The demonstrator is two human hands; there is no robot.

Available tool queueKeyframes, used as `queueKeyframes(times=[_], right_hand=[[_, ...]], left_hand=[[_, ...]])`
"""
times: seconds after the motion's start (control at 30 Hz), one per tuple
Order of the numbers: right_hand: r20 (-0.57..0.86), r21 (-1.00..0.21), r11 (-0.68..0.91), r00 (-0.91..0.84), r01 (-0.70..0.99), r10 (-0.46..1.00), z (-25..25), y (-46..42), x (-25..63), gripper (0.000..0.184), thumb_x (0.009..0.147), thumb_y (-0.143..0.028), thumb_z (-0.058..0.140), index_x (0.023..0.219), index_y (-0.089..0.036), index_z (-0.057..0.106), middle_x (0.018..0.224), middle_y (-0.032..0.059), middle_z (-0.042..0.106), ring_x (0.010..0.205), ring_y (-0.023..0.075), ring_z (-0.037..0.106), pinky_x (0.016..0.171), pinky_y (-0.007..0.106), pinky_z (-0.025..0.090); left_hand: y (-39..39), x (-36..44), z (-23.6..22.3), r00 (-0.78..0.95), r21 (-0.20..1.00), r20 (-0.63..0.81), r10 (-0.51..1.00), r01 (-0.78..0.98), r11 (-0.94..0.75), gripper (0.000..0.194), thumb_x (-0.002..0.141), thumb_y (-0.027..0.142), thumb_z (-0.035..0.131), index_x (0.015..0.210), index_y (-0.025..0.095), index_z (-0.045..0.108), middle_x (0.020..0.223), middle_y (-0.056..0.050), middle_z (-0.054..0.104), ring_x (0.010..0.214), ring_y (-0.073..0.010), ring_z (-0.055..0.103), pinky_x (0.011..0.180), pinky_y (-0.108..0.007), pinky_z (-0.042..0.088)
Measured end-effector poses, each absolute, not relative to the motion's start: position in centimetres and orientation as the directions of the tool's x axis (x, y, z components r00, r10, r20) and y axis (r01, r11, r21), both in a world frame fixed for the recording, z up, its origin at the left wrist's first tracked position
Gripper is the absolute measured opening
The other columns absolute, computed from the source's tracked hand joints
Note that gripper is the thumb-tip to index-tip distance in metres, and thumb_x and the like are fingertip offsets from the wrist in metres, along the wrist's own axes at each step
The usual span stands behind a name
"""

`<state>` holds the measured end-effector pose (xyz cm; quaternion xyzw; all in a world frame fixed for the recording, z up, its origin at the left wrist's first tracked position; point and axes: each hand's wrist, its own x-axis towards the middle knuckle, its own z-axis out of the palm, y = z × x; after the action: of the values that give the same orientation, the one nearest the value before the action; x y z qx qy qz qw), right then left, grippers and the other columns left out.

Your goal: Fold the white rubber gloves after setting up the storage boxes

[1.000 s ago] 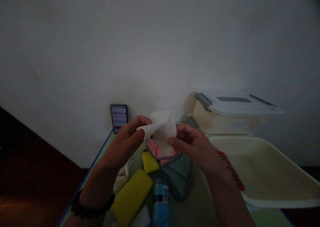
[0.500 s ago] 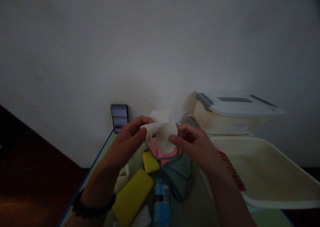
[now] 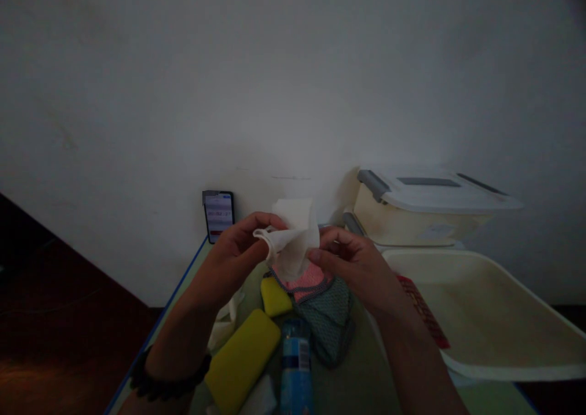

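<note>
A thin white cloth or tissue [image 3: 295,244], creased and partly folded, hangs between my hands above the table. My left hand [image 3: 240,244] pinches its left edge, where the material curls over the fingertips. On the right side, my right hand [image 3: 345,256] grips the other edge between thumb and fingers. Below lie a pink cloth [image 3: 309,281] with a dark border and a grey-green textured cloth [image 3: 329,323]. A small yellow sponge [image 3: 275,297], a larger yellow sponge [image 3: 243,360] and a blue bottle [image 3: 296,366] are nearer to me.
A phone [image 3: 220,216] leans on the wall at the back left. At right stands a lidded cream box [image 3: 425,216] behind a shallow cream basin [image 3: 503,366]. A red patterned item [image 3: 423,311] rests by the basin's left side. White material [image 3: 224,326] lies beside my left forearm.
The white cloth or tissue has shifted slightly left and its folds hang differently. My right hand has moved slightly left with it; both hands keep their hold.
</note>
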<state>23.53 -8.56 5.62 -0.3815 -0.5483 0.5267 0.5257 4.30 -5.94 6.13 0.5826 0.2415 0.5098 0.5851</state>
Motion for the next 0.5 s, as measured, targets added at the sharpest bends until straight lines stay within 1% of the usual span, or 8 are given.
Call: queueKeyframes(times=[0.07,0.17,0.23,0.33,0.4,0.47,0.5], right_hand=[[0.143,-0.981,0.118,-0.167,-0.156,0.975,5.7,-8.5,23.5,0.018,0.067,-0.027,0.079,0.064,-0.018,0.063,0.064,-0.0036,0.064,0.052,0.0061,0.054,0.048,0.018,0.043],[0.095,-0.984,0.063,-0.186,-0.169,0.978,5.7,-8.4,23.4,0.016,0.067,-0.028,0.080,0.068,-0.018,0.068,0.059,-0.0031,0.066,0.054,0.0087,0.060,0.053,0.021,0.049],[0.095,-0.985,0.065,-0.194,-0.159,0.976,5.6,-8.3,23.5,0.013,0.069,-0.029,0.078,0.070,-0.018,0.071,0.061,-0.0027,0.068,0.056,0.0084,0.062,0.057,0.021,0.050],[0.115,-0.986,0.088,-0.196,-0.141,0.974,5.4,-8.3,23.6,0.010,0.073,-0.029,0.076,0.073,-0.019,0.074,0.063,-0.0022,0.070,0.058,0.0084,0.062,0.059,0.021,0.051],[0.128,-0.986,0.105,-0.182,-0.131,0.975,5.3,-8.3,23.7,0.011,0.074,-0.029,0.075,0.072,-0.019,0.075,0.063,-0.0018,0.069,0.058,0.0092,0.061,0.060,0.022,0.051],[0.139,-0.985,0.119,-0.164,-0.123,0.977,5.3,-8.3,23.7,0.011,0.075,-0.029,0.074,0.073,-0.019,0.075,0.062,-0.0016,0.069,0.058,0.0095,0.061,0.061,0.023,0.050],[0.143,-0.985,0.125,-0.156,-0.123,0.977,5.3,-8.3,23.7,0.010,0.075,-0.029,0.073,0.073,-0.019,0.075,0.063,-0.0014,0.069,0.058,0.0095,0.061,0.061,0.023,0.050]], left_hand=[[-6.1,4.4,6.3,0.391,0.937,0.313,0.866,-0.274,-0.215,0.019,0.074,0.024,0.075,0.091,0.018,0.068,0.085,-0.001,0.065,0.071,-0.0104,0.058,0.062,-0.017,0.045],[-6.4,4.6,6.6,0.421,0.942,0.330,0.845,-0.198,-0.270,0.029,0.072,0.020,0.076,0.100,0.020,0.066,0.089,0.000,0.063,0.071,-0.0087,0.057,0.062,-0.015,0.045],[-6.4,4.7,6.7,0.429,0.927,0.373,0.822,-0.149,-0.343,0.032,0.073,0.019,0.076,0.103,0.021,0.064,0.093,0.000,0.061,0.073,-0.0080,0.057,0.064,-0.015,0.045],[-6.4,4.6,6.5,0.453,0.895,0.429,0.781,-0.093,-0.437,0.035,0.075,0.019,0.074,0.108,0.023,0.062,0.103,-0.001,0.056,0.082,-0.0094,0.058,0.071,-0.016,0.046],[-6.4,4.3,6.4,0.491,0.876,0.440,0.752,-0.050,-0.480,0.041,0.077,0.019,0.072,0.115,0.025,0.059,0.110,-0.002,0.054,0.090,-0.0118,0.059,0.078,-0.019,0.047],[-6.6,3.8,6.2,0.550,0.846,0.438,0.711,0.015,-0.533,0.053,0.076,0.022,0.074,0.125,0.027,0.054,0.124,-0.005,0.052,0.107,-0.0179,0.057,0.091,-0.026,0.045],[-6.7,3.5,6.2,0.583,0.828,0.437,0.685,0.037,-0.559,0.059,0.076,0.026,0.074,0.130,0.028,0.051,0.131,-0.006,0.050,0.117,-0.0216,0.053,0.098,-0.030,0.041]])
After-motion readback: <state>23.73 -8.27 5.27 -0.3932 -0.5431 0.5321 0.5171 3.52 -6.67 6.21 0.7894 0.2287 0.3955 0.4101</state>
